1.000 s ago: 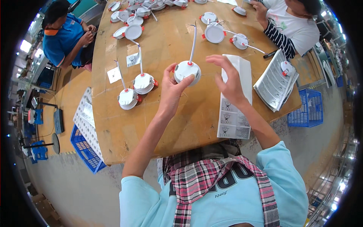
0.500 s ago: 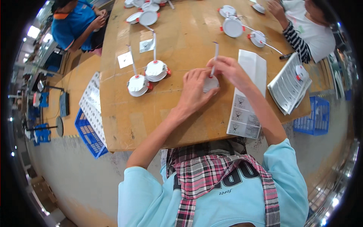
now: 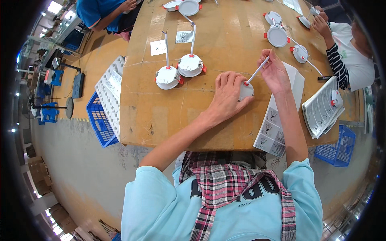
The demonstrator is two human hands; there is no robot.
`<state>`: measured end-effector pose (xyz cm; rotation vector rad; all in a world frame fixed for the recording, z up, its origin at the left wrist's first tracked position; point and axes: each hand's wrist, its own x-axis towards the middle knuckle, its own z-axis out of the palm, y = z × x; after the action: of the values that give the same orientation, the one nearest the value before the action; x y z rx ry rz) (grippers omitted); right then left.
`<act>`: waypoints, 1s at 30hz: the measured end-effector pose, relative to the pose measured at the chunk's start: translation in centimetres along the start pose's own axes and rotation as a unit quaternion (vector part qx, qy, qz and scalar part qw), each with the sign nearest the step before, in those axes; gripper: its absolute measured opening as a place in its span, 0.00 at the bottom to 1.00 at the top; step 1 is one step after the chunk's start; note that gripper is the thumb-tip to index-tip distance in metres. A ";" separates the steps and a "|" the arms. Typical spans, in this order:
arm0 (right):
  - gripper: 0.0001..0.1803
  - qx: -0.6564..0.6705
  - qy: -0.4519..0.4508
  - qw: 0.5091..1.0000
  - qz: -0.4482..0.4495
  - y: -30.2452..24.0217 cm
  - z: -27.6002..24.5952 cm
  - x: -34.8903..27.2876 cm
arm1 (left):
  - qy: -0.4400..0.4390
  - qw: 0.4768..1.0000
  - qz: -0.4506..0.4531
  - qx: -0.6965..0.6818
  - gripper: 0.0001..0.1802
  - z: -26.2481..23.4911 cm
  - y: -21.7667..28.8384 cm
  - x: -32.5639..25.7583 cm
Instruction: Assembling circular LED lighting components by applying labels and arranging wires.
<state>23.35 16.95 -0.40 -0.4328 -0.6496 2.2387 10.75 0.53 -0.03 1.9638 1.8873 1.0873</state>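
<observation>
Cable (image 3: 257, 70) tipped rightward, label sheet (image 3: 273, 129) under forearm (image 3: 292, 122)

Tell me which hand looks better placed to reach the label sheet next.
Probably the right: the right hand is nearer the label sheet and has only the cable at its fingertips. The left hand holds the lamp, farther from the sheet.

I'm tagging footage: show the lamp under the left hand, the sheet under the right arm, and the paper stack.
Lamp (image 3: 246, 92): head view, its white body.
Sheet (image 3: 269, 129): head view, its printed lower part.
Paper stack (image 3: 319, 111): head view, its top sheet.
</observation>
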 end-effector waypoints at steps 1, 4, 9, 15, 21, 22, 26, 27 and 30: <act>0.12 -0.013 0.053 0.998 -0.011 -0.1 0.2 0.1 | 0.008 1.000 0.001 0.007 0.28 0.0 0.0 0.1; 0.13 -0.037 0.139 0.989 -0.016 -0.2 1.3 0.2 | 0.009 1.000 -0.014 0.010 0.28 0.1 0.2 -0.3; 0.09 -0.221 0.100 0.941 -0.235 -5.1 3.9 -0.2 | 0.009 1.000 -0.012 -0.006 0.31 -0.1 0.4 -0.8; 0.09 -0.469 0.069 0.832 -0.288 -6.1 6.4 -5.5 | 0.016 0.998 0.013 -0.060 0.32 -2.1 2.1 -0.4; 0.09 -0.574 0.119 0.780 -0.220 -7.0 2.6 -11.7 | -0.051 0.993 0.104 0.011 0.23 -1.9 4.4 -0.2; 0.09 -0.629 0.124 0.741 -0.200 -6.8 2.1 -12.7 | -0.054 0.993 0.101 0.000 0.21 -1.6 4.4 -0.3; 0.08 -0.709 0.153 0.662 -0.187 -4.8 0.3 -16.3 | -0.169 0.964 -0.063 -0.195 0.23 -0.5 6.7 -0.5; 0.08 -0.728 0.168 0.637 -0.190 -4.3 0.1 -17.1 | -0.182 0.940 -0.104 -0.269 0.25 0.3 6.9 -0.5; 0.08 -0.704 0.207 0.651 -0.195 -2.1 -1.4 -18.7 | -0.201 0.885 -0.176 -0.381 0.29 1.8 7.5 0.1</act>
<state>37.61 4.74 1.63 -1.3129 -1.9086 0.7318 17.66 0.03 3.30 1.2148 1.2424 0.9943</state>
